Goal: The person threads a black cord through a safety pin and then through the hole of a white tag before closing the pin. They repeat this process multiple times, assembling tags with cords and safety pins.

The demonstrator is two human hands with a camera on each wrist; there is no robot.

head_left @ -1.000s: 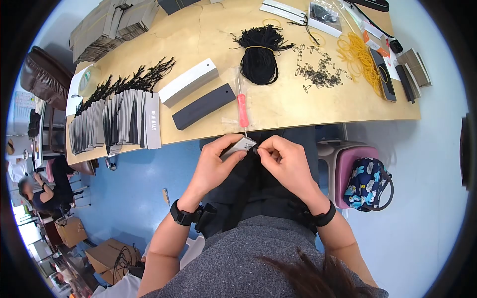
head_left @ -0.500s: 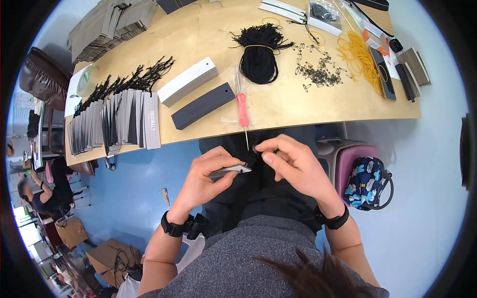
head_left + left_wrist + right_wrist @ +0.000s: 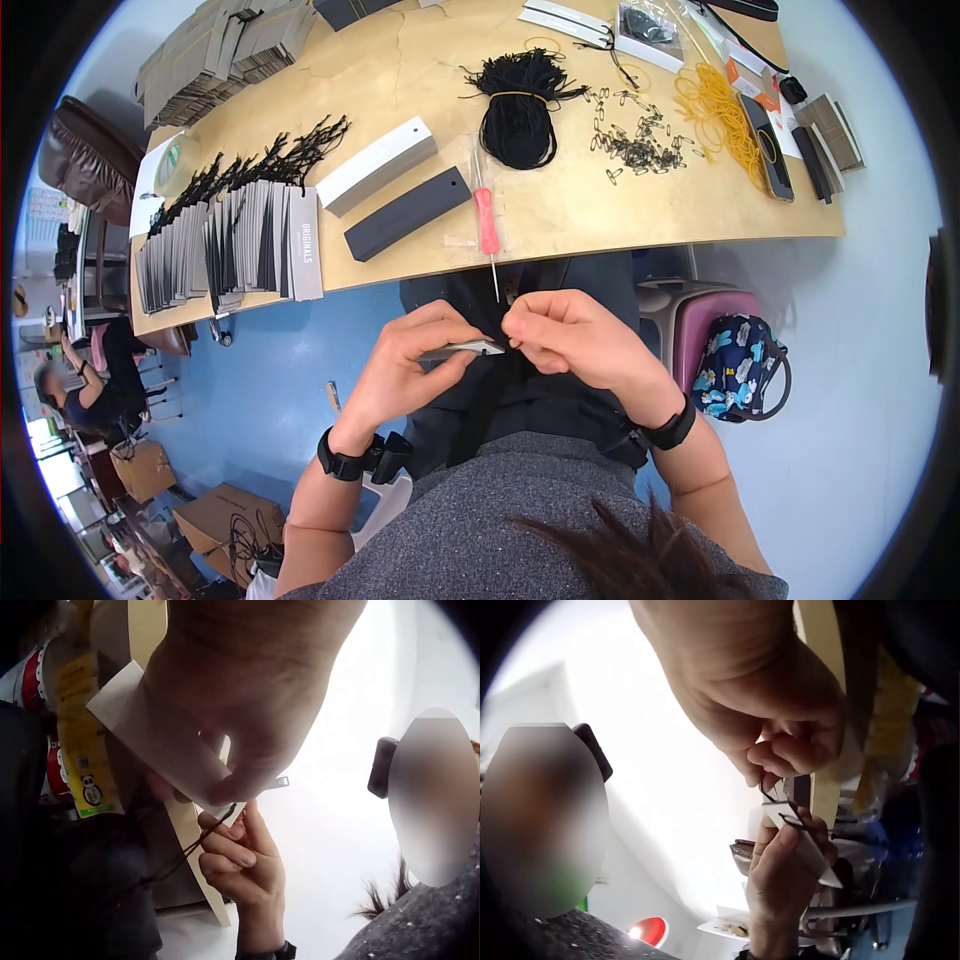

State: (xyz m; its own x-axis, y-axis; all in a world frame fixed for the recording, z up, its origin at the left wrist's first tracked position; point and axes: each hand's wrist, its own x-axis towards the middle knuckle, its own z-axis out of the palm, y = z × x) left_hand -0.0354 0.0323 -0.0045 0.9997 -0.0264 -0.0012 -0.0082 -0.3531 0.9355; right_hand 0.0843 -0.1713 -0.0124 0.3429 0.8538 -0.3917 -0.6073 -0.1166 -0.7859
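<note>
The left hand (image 3: 413, 362) grips a light-coloured card (image 3: 470, 347) between thumb and fingers, in front of the table edge. A black cord (image 3: 187, 857) runs through the card's end in the left wrist view. Beside that end, the right hand (image 3: 580, 340) pinches the cord with thumb and forefinger; the right wrist view shows a cord loop (image 3: 766, 793) rising from the card (image 3: 808, 851) to its fingertips. On the table edge lies a red-handled tool (image 3: 487, 222), its metal shaft pointing towards the hands.
On the table (image 3: 390, 90) are strung tags (image 3: 262, 240), a white stack (image 3: 380, 165), a dark stack (image 3: 408, 214), a black cord bundle (image 3: 520, 125), small metal clasps (image 3: 640, 145), yellow bands (image 3: 722, 115) and a phone (image 3: 767, 150). A patterned bag (image 3: 742, 370) stands on a chair at the right.
The left hand has moved left and down, with the card now flatter. The right hand moved away from the card, then came back beside its end with fingertips closed.
</note>
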